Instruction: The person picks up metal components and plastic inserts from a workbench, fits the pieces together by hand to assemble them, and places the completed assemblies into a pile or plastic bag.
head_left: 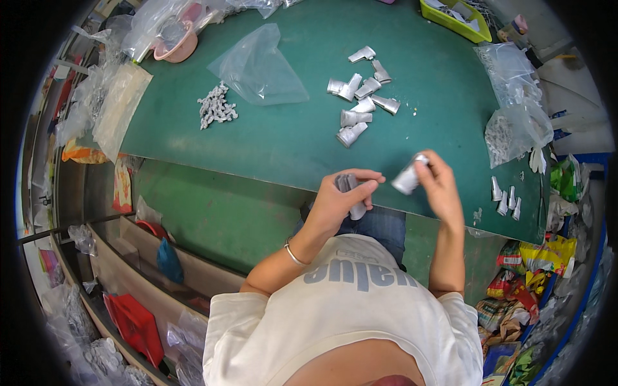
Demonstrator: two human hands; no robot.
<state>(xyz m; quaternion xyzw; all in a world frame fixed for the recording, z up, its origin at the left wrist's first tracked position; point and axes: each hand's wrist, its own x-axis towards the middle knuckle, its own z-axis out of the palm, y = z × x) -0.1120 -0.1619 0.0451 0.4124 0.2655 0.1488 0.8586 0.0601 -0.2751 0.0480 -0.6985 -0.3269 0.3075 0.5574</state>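
My left hand (329,204) is closed around several narrow grey pieces (348,184), held together near the table's front edge. Just to the right, my right hand (441,188) grips a silver tapered metal fitting (405,181), tilted above the green table; it looks slightly blurred. The two hands are apart. Beyond them lies a loose group of similar silver fittings (356,118), each with a wide round end and a narrower flat end. A few slimmer silver fittings (502,204) rest near the right front corner.
A heap of small grey parts (217,107) and a clear plastic bag (261,67) lie on the green table (290,135). A pink basket (177,48) stands far left, a yellow-green tray (454,20) far right. Filled clear bags (512,132) line the right edge.
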